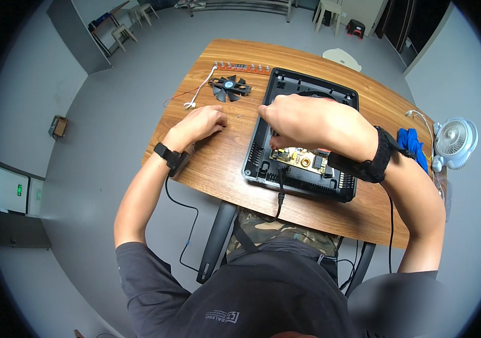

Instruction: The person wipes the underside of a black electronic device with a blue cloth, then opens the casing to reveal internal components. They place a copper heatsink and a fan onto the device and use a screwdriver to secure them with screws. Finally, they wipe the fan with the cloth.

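The left hand (204, 122) rests on the wooden table (212, 169), the right hand (305, 117) is above the open black casing (302, 191) — whether their fingers grip something, I cannot tell.

The casing (260, 135) is black, the tabletop (218, 166) streaked brown.

Round white plastic fan (455, 138) at right; crumpled blue cloth (411, 145) near it. Rounded off-white seat (341, 58) farther back. Pale square-topped stool (329, 8), low black-and-red object (355, 28) beside it. Brown cardboard box (58, 126) on smooth grey floor (111, 124), left.
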`<state>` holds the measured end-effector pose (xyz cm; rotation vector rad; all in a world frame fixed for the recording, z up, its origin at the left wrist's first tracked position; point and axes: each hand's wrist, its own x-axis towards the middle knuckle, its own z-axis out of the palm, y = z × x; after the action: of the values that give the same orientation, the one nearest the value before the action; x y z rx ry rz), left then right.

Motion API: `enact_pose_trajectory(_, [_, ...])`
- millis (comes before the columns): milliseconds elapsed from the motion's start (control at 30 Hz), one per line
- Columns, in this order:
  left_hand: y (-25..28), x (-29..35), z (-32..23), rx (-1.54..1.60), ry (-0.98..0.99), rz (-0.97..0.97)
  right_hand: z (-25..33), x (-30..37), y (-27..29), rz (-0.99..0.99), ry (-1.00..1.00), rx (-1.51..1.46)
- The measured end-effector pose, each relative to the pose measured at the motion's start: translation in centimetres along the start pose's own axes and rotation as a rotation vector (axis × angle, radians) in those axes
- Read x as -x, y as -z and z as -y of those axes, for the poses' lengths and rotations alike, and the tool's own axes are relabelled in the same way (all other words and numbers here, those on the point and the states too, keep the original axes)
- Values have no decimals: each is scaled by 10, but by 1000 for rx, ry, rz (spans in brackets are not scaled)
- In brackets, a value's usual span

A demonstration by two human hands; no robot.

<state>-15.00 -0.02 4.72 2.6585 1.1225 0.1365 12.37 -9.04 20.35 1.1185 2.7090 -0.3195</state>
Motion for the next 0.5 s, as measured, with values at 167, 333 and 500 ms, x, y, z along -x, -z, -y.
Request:
enact_pose_trajectory(167, [-1, -7, -1, 14, 24, 44, 5, 2, -4, -70, 29, -11])
enact_pose_trajectory(333, [-4, -9, 1, 13, 13, 31, 12, -2, 8, 26, 1, -1])
enact_pose_trajectory(500, [-11, -9, 5, -9, -25, -5, 3, -3, -6, -48, 21, -11])
